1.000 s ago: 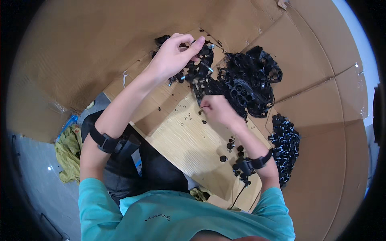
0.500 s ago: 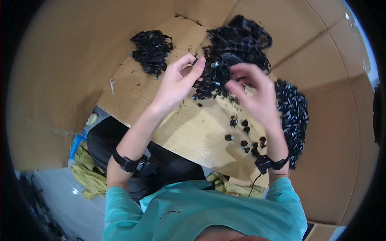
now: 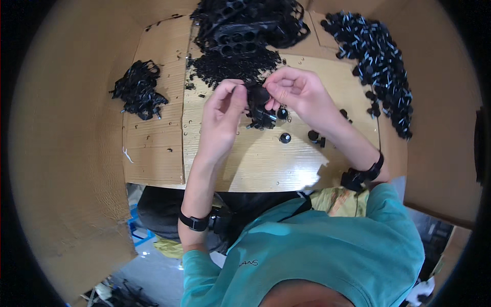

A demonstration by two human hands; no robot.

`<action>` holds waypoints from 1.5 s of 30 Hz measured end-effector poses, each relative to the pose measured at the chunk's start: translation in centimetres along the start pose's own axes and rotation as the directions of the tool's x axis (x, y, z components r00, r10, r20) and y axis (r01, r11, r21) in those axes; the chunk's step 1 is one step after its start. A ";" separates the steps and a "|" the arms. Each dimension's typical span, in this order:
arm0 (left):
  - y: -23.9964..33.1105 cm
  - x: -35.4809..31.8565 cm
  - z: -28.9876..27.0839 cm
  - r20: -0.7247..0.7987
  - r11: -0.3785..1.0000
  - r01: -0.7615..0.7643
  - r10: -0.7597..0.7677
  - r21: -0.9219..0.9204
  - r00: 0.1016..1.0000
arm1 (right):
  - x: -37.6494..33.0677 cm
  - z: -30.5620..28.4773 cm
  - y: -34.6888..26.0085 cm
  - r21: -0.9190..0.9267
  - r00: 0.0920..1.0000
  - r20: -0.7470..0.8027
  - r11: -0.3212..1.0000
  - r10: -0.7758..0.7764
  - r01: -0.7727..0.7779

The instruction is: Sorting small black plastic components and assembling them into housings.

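Observation:
Between both hands, over the middle of the table, hangs a dark rubber piece (image 3: 259,97) with metal pins showing at its lower end. My left hand (image 3: 223,112) pinches its left edge between thumb and fingers. On the opposite side, the thumb and index finger of my right hand (image 3: 297,94) are closed at the rubber's upper right edge. Just below the right fingers lies a round black part with a metal pin (image 3: 285,137). A few similar parts (image 3: 313,135) are scattered on the tabletop near my right forearm.
A heap of perforated black rubber sheets (image 3: 240,30) and small scraps lies at the back. To the left sits a tangled black pile (image 3: 139,89) on cardboard. At the far right is a large heap of pinned black parts (image 3: 378,66). Cardboard walls (image 3: 76,128) surround the table (image 3: 245,171).
The view has turned, so the table appears straighter. My right hand, apart from the left and blurred before, has come to the rubber piece and pinches its edge.

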State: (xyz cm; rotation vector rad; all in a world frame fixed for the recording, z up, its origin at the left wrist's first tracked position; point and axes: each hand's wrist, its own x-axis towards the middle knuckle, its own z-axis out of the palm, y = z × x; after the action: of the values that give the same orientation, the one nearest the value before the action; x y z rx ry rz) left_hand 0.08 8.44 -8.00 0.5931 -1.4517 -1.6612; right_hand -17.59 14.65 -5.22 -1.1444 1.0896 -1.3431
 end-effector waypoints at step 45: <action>-0.5 -2.9 1.3 -0.174 0.976 0.174 -0.195 -0.128 0.965 | -1.7 -1.4 2.3 -0.045 0.982 0.153 0.992 -0.108 0.116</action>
State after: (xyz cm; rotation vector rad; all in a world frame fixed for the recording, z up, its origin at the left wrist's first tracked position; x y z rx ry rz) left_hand 0.48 11.55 -8.66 0.8184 -1.1900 -1.7663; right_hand -18.56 16.18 -7.84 -1.3421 0.9687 -1.2973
